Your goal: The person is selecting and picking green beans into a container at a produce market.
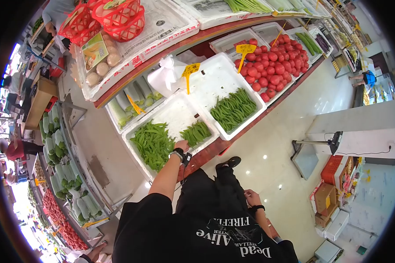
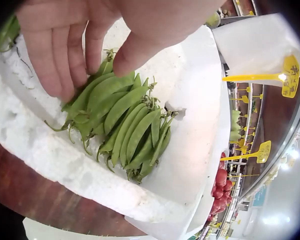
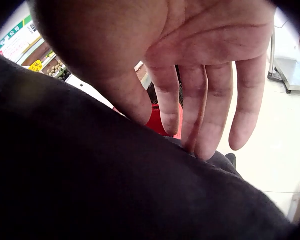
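Flat green pea pods (image 2: 125, 115) lie side by side in a small neat pile in a white foam box (image 1: 177, 115). The left hand (image 1: 181, 146) (image 2: 115, 35) is over the pile's near end, its fingers slightly bent and its thumb apart from them, the tips at the pods; whether they press is hard to tell. A larger loose heap of pods (image 1: 151, 142) fills the other side of the box. By the person's dark trousers hangs the right hand (image 1: 252, 198) (image 3: 190, 65), fingers loosely extended and holding nothing.
The adjoining foam box holds green beans (image 1: 232, 109), with tomatoes (image 1: 276, 65) beyond. A yellow price tag (image 1: 191, 69) stands up near white plastic bags (image 1: 164, 75). Red baskets (image 1: 118, 19) sit on the upper shelf. The stand's red-brown edge (image 1: 213, 150) runs in front of the boxes.
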{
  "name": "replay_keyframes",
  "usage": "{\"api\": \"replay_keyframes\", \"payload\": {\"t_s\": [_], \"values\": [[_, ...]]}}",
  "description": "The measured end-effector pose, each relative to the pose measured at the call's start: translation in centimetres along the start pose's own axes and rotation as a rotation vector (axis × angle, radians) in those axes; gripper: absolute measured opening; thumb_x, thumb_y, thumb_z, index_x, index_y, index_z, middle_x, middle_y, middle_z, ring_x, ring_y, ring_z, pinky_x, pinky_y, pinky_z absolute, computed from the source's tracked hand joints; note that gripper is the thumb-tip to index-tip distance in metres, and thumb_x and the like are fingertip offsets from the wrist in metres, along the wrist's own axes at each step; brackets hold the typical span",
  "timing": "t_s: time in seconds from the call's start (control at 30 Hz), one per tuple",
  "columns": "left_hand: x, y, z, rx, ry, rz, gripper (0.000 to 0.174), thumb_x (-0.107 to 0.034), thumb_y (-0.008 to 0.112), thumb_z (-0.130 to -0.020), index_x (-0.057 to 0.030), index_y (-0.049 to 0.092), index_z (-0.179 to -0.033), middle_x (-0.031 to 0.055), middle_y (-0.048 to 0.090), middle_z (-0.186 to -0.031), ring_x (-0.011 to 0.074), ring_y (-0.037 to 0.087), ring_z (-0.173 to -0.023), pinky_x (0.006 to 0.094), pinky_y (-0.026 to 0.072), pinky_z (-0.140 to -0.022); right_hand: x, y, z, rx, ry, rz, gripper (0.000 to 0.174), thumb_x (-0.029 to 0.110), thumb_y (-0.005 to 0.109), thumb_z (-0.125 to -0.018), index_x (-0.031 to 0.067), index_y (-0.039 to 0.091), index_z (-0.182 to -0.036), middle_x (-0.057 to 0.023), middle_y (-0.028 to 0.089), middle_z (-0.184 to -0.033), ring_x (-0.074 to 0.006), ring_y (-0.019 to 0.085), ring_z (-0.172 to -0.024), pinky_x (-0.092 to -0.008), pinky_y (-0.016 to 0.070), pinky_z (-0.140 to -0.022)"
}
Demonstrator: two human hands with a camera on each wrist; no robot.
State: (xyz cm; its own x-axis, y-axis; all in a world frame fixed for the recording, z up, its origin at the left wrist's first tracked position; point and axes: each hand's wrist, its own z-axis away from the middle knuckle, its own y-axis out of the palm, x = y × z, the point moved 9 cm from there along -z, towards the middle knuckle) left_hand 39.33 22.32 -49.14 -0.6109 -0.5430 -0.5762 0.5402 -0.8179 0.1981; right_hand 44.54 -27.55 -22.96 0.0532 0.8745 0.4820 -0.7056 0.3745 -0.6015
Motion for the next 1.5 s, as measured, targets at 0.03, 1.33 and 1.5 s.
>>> {"api": "replay_keyframes", "payload": {"t_s": [0.03,1.33,1.5], "values": [[-2.4,0.9,1.1,0.027,0.196,-0.881,0.023,-0.028,0.061,-0.086,-0.0067,0.065,-0.094,0.0122,0.069,-0.086,0.0280,0.068,-0.084,0.0386,0.0552,-0.072,0.2,-0.3,-0.1,0.002,-0.004,-0.009,0.025,0.018,0.063,-0.090,0.0049,0.067,-0.111,-0.0136,0.072,-0.092,-0.0233,0.070,-0.079,-0.0331,0.0555,-0.074],[-8.9,-1.4,15.4,-0.235,0.475,-1.564,0.014,-0.006,0.063,-0.075,-0.0153,0.064,-0.086,0.0115,0.059,-0.097,0.0291,0.060,-0.099,0.0423,0.0485,-0.081,-6.7,-3.6,1.2,-0.075,0.124,-0.122,0.024,0.015,0.059,-0.092,0.0037,0.066,-0.111,-0.0109,0.071,-0.091,-0.0191,0.070,-0.075,-0.0303,0.0542,-0.068],[-9.0,-1.4,15.0,-0.236,0.492,-1.581,0.009,-0.008,0.064,-0.074,-0.0151,0.063,-0.080,0.0094,0.059,-0.094,0.0292,0.059,-0.096,0.0426,0.0472,-0.080,-5.9,-3.8,2.0,-0.099,0.149,-0.151,0.023,0.014,0.060,-0.091,0.0026,0.066,-0.110,-0.0127,0.071,-0.091,-0.0201,0.070,-0.076,-0.0309,0.0552,-0.071]]}}
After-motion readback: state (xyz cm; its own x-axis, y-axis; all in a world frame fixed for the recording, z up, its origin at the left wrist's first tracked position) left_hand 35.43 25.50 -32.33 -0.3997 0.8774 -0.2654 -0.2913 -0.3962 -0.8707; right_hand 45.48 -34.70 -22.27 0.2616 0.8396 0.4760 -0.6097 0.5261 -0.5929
